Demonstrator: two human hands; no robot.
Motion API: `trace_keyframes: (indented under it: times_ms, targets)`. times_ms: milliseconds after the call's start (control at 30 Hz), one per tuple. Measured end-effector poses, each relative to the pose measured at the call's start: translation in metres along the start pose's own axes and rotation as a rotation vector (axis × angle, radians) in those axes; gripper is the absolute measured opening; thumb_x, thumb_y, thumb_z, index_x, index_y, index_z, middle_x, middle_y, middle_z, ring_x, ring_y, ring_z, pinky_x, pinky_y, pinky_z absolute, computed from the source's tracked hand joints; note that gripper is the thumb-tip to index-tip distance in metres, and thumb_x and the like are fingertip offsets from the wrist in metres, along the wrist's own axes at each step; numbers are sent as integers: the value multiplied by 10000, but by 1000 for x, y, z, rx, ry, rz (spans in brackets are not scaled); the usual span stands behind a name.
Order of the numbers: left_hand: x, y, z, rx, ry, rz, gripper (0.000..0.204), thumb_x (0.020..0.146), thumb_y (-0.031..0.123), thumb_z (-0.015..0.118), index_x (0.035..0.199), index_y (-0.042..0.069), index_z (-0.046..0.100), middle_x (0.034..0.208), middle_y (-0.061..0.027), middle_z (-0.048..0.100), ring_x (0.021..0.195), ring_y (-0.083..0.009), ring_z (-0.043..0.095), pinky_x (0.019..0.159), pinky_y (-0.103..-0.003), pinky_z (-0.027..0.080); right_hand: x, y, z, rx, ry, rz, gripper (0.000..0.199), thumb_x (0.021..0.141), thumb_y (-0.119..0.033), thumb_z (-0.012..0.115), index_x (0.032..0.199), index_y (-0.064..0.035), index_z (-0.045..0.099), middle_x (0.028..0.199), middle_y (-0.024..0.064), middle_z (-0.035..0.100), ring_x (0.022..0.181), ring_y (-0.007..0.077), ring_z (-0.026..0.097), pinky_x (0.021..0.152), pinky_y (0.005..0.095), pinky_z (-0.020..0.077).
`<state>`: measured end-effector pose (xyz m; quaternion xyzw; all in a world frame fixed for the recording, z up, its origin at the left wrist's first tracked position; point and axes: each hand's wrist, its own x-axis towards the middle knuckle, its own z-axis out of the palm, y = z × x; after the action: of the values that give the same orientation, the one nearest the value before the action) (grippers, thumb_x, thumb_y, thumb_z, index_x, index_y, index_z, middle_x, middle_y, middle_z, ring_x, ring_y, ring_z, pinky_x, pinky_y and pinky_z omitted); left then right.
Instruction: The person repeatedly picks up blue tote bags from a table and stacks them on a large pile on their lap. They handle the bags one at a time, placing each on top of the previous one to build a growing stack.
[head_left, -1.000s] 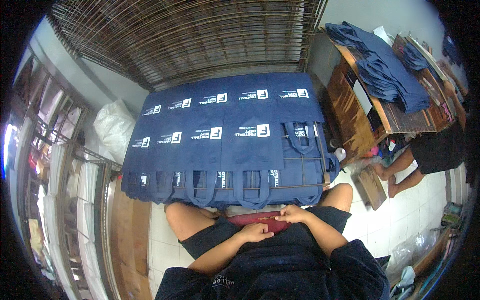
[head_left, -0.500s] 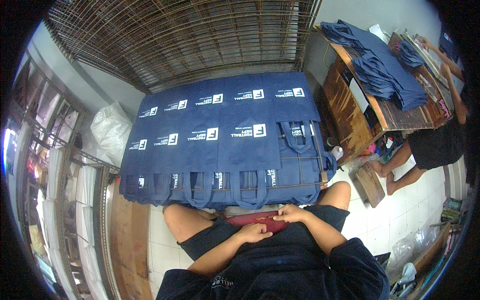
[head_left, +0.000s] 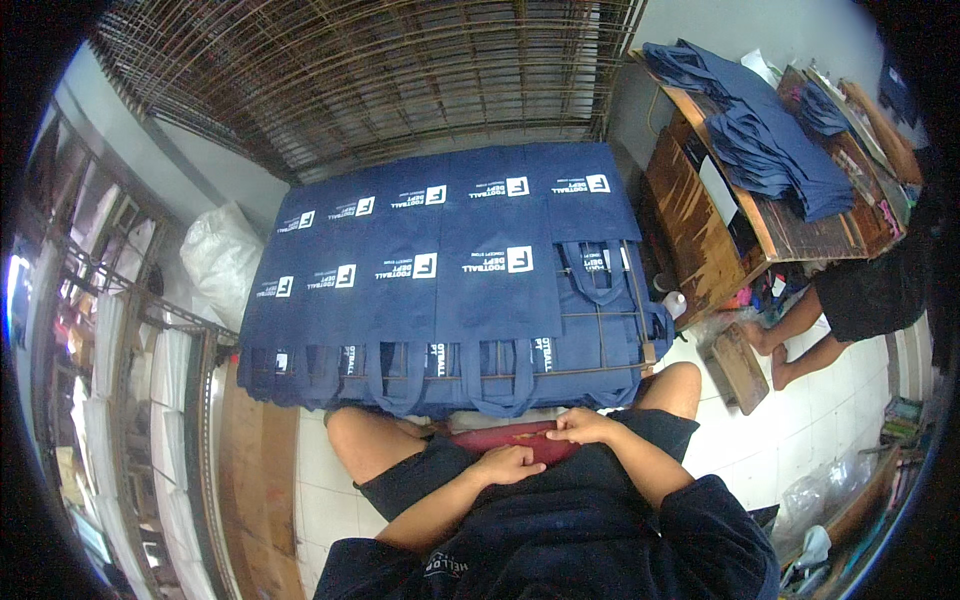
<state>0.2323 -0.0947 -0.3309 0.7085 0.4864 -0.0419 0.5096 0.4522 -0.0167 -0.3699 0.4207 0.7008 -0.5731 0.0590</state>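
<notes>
Blue bags: lie in rows in front, white marks on them.
Wooden desk: on the right, blue cloth on top.
Red seat: between the knees.
Left hand: by the red seat, fingers curled; can't tell if pinching.
Right hand: fingertips at the red seat; can't tell if pinching.

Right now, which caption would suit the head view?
Left hand and right hand on a red pad, near blue bags.
</notes>
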Motion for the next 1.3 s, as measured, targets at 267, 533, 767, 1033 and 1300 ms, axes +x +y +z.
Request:
trace_keyframes:
  times_ms: [267,533,767,1033,1300]
  targets:
    - [0,-3,3,26,29,14,505,829,569,536,728,76,576,684,-112,605,671,-282,610,592,-413,450,-1,-6,-3,-10,-8,30,468,807,-504,627,715,-45,606,567,53,574,494,151,553,482,300,433]
    - [3,-7,6,30,28,16,499,832,569,527,740,81,576,715,-117,608,702,-289,610,622,-417,451,-2,-4,-2,36,6,31,453,811,-495,628,710,-53,600,565,47,573,494,138,552,475,284,432]
    - [-6,5,-3,40,16,-13,479,830,539,540,816,63,596,752,-154,630,772,-323,622,682,-428,463,-6,-15,-3,39,-9,57,468,809,-509,615,712,-51,612,587,70,591,526,166,579,504,316,453]
    - [6,-8,5,35,-24,15,483,832,552,529,793,76,597,737,-124,631,739,-295,623,649,-410,456,-42,-40,-23,16,183,-236,430,817,-473,623,711,-56,611,640,63,607,596,168,563,560,327,433]
    - [4,-14,9,-17,-16,-58,523,810,577,554,775,57,598,710,-119,633,691,-262,621,611,-378,454,-186,-132,-206,244,1256,-655,249,778,-211,693,956,-53,621,860,30,610,785,138,587,697,273,470]
